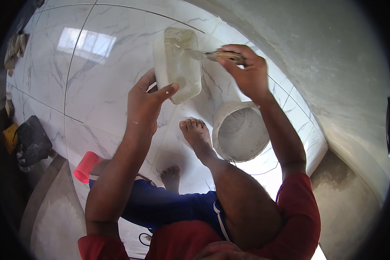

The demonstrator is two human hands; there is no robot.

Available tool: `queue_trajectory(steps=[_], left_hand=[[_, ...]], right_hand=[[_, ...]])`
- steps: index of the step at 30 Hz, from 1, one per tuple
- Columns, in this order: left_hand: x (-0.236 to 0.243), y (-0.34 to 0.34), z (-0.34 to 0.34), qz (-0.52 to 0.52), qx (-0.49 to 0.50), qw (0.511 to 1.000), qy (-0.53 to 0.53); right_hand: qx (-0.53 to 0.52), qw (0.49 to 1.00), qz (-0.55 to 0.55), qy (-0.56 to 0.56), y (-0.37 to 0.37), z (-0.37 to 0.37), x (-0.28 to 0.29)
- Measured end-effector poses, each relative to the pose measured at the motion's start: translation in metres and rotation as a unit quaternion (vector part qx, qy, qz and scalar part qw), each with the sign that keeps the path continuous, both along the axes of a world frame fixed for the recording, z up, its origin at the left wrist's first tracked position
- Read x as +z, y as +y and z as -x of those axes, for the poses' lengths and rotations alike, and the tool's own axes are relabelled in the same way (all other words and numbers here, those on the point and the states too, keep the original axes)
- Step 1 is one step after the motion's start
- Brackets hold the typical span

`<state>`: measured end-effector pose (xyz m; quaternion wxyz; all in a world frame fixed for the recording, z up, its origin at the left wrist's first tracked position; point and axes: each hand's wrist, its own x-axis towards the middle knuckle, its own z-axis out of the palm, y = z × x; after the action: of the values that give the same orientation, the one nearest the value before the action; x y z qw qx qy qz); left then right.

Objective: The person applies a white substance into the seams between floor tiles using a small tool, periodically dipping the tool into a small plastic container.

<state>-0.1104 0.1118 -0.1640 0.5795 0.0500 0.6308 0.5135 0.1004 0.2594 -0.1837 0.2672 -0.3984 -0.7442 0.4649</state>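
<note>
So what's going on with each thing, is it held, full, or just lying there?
Flat tray: held up, tilted, coated with pale paste.
Putty knife: gripped, blade on the tray.
Left hand: shut on the tray.
Right hand: shut on the knife.
Bucket: open, on the floor.
Red cup: lying sideways.

**Item count, floor area**

Two hands: left hand (144, 102), right hand (246, 71). One rectangular white tub (177, 65). One putty knife (203, 55). One round bucket (240, 131). One red cup (86, 167). One black bag (31, 142). Two bare feet.
</note>
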Motion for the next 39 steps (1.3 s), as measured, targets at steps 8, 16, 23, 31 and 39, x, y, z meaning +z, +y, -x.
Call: queue_trajectory(steps=[8,16,23,31,39], left_hand=[[-0.005,-0.001,-0.002,-0.002,-0.028,1.000,-0.005],[-0.020,-0.008,0.010,-0.030,-0.005,0.999,-0.020],[-0.022,-0.007,0.016,-0.025,-0.023,0.999,-0.019],[-0.007,-0.005,0.013,-0.051,-0.020,0.997,-0.059],[-0.009,-0.006,0.027,-0.088,-0.055,0.992,-0.073]], right_hand=[[0.077,0.956,-0.271,-0.087,-0.002,0.058,-0.018],[0.031,0.991,-0.131,-0.018,-0.046,0.052,-0.019],[0.050,0.999,-0.016,0.011,-0.049,0.038,-0.003],[0.104,0.960,-0.258,-0.045,-0.036,0.049,-0.008],[0.058,0.933,-0.355,0.001,-0.022,0.044,-0.007]])
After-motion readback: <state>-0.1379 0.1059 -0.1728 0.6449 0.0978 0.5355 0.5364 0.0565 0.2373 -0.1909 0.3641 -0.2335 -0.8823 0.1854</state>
